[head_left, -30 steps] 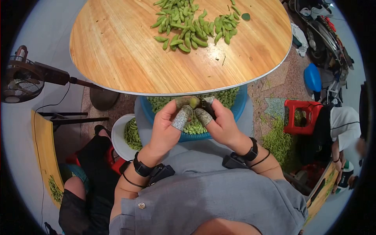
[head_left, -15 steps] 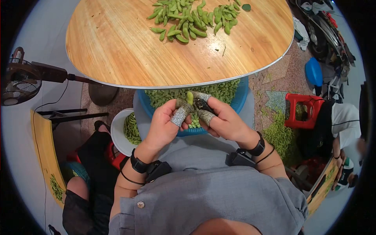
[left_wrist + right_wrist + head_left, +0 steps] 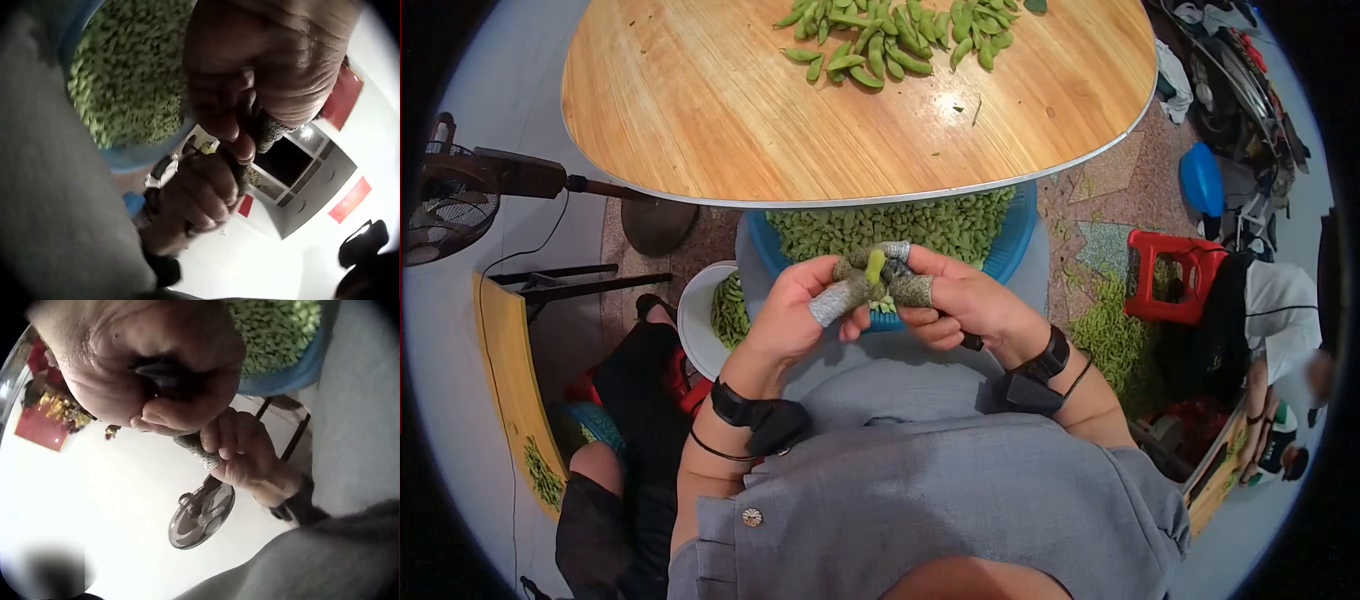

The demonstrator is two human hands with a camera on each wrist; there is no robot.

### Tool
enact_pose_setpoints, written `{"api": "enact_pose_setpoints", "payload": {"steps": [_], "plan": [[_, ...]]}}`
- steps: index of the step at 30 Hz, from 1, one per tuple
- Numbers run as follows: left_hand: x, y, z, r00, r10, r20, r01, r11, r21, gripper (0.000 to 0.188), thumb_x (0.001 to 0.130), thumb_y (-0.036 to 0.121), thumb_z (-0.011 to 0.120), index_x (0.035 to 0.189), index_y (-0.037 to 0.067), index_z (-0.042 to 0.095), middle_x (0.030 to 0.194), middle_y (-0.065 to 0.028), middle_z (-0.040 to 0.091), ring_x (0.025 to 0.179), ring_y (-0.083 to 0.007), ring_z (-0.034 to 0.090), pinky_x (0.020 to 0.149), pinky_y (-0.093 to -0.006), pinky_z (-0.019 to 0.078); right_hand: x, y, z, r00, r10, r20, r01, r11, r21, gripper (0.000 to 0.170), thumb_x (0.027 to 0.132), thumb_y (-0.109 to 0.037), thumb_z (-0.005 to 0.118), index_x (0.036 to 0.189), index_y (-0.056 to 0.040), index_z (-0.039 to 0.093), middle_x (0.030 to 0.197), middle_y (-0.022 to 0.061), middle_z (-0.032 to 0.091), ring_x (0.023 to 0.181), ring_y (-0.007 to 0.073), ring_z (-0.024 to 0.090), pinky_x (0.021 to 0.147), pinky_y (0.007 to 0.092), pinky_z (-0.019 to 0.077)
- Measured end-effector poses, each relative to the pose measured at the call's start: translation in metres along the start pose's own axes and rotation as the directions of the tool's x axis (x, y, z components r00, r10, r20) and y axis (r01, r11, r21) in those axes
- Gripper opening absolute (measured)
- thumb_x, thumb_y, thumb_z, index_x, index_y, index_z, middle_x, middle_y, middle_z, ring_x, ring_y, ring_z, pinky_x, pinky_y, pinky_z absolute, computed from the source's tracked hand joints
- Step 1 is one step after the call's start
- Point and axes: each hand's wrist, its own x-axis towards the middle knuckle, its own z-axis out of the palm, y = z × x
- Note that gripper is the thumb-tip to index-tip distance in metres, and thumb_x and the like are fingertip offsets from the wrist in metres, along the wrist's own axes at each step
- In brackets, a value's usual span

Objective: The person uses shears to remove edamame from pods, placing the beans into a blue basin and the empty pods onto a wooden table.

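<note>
Between the hands, in the head view, a green pod (image 3: 875,265) stands up, pinched by the left hand (image 3: 802,305), whose thumb and forefinger wear grey speckled covers. My right hand (image 3: 968,303), with similar covers, meets it from the right and grips a dark object (image 3: 972,341), whose end shows below the fingers. In the right wrist view this dark object (image 3: 164,372) lies inside the curled palm; its kind is unclear. Beneath the hands is a blue basin (image 3: 1022,235) of shelled green beans (image 3: 840,228).
Pods (image 3: 880,45) lie on the wooden table (image 3: 730,120) ahead. A white bucket (image 3: 697,318) of pods stands at the left, near a fan (image 3: 450,205). A red stool (image 3: 1170,285) and a floor heap of green pieces (image 3: 1108,335) are at the right.
The left hand has moved slightly left and down, the right fingers have curled in more, and the pod has shifted a little left. The table edge appears higher in the view.
</note>
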Motion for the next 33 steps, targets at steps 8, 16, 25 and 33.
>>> {"api": "enact_pose_setpoints", "payload": {"steps": [8,16,25,33], "plan": [[0.006,0.002,-0.001,0.724,0.644,0.247,-0.450,0.171,0.876,0.020,0.091,0.019,0.058,0.077,0.005,0.059,0.070,-0.0010,0.061,0.059,-0.0070,0.055,0.049,-0.0225,0.0424,0.007,0.009,0.008,0.976,-0.118,-0.181,0.081,0.976,-0.200,0.038,0.090,-0.005,0.032,0.125,-0.0179,0.041,0.069,-0.0032,0.040,0.049,0.0032,0.029,0.041,0.0187,0.0249],[0.006,-0.010,0.001,0.996,0.064,0.054,-0.074,0.975,0.209,0.012,0.089,0.005,0.044,0.088,0.003,0.056,0.077,-0.0033,0.062,0.063,-0.0072,0.055,0.053,-0.0214,0.0424,0.010,0.027,-0.022,0.758,-0.626,-0.183,0.309,0.592,-0.745,0.028,0.088,-0.011,0.051,0.116,-0.0058,0.049,0.069,0.0023,0.049,0.053,0.0161,0.047,0.049,0.0297,0.0412],[0.001,-0.010,0.011,0.991,0.056,0.124,-0.096,0.933,0.347,0.015,0.080,-0.003,0.041,0.088,0.002,0.053,0.076,-0.0026,0.062,0.063,-0.0090,0.055,0.056,-0.0244,0.0465,0.019,0.016,-0.032,0.661,-0.709,0.245,0.155,-0.190,-0.969,0.025,0.068,-0.015,0.069,0.082,-0.0009,0.054,0.073,0.0155,0.053,0.067,0.0349,0.054,0.060,0.0385,0.0455],[0.004,-0.008,0.018,0.988,0.049,0.146,-0.113,0.877,0.467,0.011,0.084,-0.001,0.043,0.085,0.002,0.053,0.074,-0.0017,0.059,0.062,-0.0076,0.053,0.056,-0.0226,0.0444,0.013,0.015,-0.030,0.736,-0.660,0.148,0.145,-0.059,-0.988,0.025,0.065,-0.015,0.068,0.076,0.0005,0.051,0.071,0.0194,0.054,0.067,0.0385,0.055,0.058,0.0420,0.0449]]}}
